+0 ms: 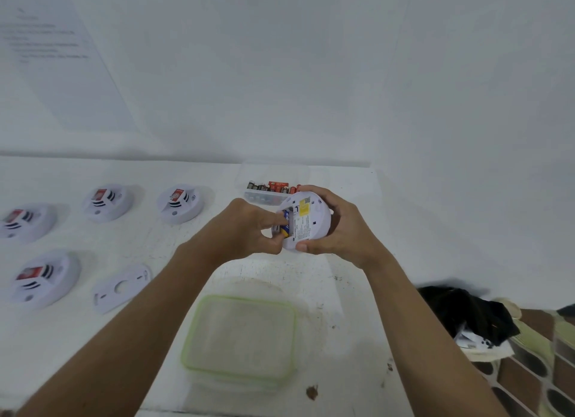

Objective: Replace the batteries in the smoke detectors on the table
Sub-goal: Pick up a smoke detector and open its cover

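Green-rimmed container (199,329) sits on white table (345,295); right hand (340,227) clamps smoke detector (306,227), left hand (245,228) pinches its battery (284,228).

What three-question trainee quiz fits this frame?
1. True or false: the left hand grips the opened smoke detector while the right hand works its battery.
2. How many other detectors lie on the table? A two, B four, C six.
3. Fill in: the loose mounting plate lies left of the ____-rimmed container.
Key: 1 false, the hands are the other way round; 2 B; 3 green.
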A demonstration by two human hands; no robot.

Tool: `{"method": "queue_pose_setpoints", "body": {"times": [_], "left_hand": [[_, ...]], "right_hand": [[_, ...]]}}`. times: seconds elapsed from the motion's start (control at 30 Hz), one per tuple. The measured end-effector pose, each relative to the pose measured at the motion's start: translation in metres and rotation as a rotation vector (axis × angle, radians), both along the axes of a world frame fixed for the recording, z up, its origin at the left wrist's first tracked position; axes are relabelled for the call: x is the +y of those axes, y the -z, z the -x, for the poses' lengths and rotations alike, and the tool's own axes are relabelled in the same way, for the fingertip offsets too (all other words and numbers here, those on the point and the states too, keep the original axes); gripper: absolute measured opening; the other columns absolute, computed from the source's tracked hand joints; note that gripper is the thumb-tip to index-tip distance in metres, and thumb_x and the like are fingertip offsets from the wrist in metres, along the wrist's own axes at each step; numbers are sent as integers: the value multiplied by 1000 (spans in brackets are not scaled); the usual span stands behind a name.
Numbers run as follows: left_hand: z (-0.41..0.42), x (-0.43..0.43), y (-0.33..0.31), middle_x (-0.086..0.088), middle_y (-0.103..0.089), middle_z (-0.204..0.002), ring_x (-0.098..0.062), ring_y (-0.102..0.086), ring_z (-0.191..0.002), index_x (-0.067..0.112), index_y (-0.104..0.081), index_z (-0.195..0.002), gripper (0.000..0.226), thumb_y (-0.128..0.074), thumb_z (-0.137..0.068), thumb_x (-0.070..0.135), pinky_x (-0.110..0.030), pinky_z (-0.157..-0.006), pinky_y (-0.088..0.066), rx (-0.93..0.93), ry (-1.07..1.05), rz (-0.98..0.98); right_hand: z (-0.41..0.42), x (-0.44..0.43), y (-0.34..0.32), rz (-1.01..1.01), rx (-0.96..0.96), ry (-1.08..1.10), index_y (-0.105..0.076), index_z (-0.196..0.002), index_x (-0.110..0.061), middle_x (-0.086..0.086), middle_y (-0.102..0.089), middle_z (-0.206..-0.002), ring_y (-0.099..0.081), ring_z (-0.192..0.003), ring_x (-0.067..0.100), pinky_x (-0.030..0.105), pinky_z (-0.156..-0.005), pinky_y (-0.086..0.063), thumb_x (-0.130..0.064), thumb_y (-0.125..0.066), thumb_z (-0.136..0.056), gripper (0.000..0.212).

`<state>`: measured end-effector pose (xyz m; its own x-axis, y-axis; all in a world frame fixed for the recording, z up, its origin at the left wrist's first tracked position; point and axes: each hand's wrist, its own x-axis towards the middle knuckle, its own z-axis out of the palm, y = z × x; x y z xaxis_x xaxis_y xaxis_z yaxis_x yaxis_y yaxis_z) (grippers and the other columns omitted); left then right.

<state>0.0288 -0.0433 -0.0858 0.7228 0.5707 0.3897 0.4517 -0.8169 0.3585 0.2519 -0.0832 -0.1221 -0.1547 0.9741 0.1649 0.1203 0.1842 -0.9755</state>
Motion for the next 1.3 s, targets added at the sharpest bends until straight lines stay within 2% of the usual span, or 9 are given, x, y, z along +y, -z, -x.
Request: {"method": "queue_pose_setpoints", "body": {"times": [0.1,0.23,0.43,0.6,0.7,0.8,0.93,1.17,1.3], "left_hand": [[2,-1,1,-11,-68,-63,-23,-57,-46,8,-78,-81,30,-58,-77,30,-37,-45,-49,-65,-19,-12],[8,-1,5,-4,-76,-77,-18,-72,-64,12,-79,-96,33,-59,-77,31,-36,-56,-59,-184,-74,74],[19,4,6,13,-72,-106,6,-66,-97,24,-74,-113,44,-76,-76,49,-12,-84,-53,-170,-115,303],[19,7,5,29,-69,-95,10,-66,-93,30,-75,-104,29,-79,-80,14,-10,-84,-52,-275,-150,492],[19,13,6,23,-74,-82,-10,-72,-74,38,-75,-93,30,-69,-86,9,-23,-70,-59,-397,-282,455],[22,22,5,11,-75,-77,-7,-69,-63,29,-73,-86,26,-60,-92,8,-21,-64,-55,-521,-384,427],[30,34,11,8,-64,-67,-8,-59,-56,16,-67,-93,15,-55,-98,22,-10,-58,-45,-182,-373,322],[14,49,28,-4,-61,-78,-21,-62,-71,10,-58,-86,29,-59,-95,38,-28,-63,-48,572,-321,241],[2,54,34,0,-53,-69,-21,-67,-73,11,-49,-74,31,-66,-93,29,-32,-72,-56,706,-310,222]], "right_hand": [[1,0,0,8,10,6,-55,-137,-19,0,-63,-132,-60,-122,30,58,-86,-59,-8,-93,-62,85],[2,-1,0,2,24,25,-54,-138,-19,0,-62,-134,-58,-125,29,57,-89,-58,-13,-93,-61,87],[7,-3,0,-2,10,51,-53,-138,-21,-7,-62,-133,-58,-126,23,50,-91,-59,-5,-91,-64,85],[14,-1,-1,-10,-4,71,-52,-139,-21,-11,-62,-131,-59,-125,20,47,-92,-59,-1,-91,-65,86],[17,2,1,2,-12,102,-51,-141,-22,-11,-62,-131,-59,-125,20,50,-95,-57,-2,-91,-65,88],[21,5,3,9,-12,144,-50,-141,-26,-13,-61,-133,-58,-125,17,50,-97,-57,-6,-93,-65,89],[24,7,8,1,19,223,-49,-141,-28,-13,-62,-132,-59,-124,13,40,-98,-56,-6,-91,-68,87],[31,11,8,-9,11,259,-48,-143,-28,-12,-60,-134,-58,-124,10,29,-93,-56,-12,-92,-68,88],[33,11,7,-9,13,277,-48,-143,-29,-11,-61,-134,-58,-125,11,30,-93,-56,-19,-91,-65,89]]}}
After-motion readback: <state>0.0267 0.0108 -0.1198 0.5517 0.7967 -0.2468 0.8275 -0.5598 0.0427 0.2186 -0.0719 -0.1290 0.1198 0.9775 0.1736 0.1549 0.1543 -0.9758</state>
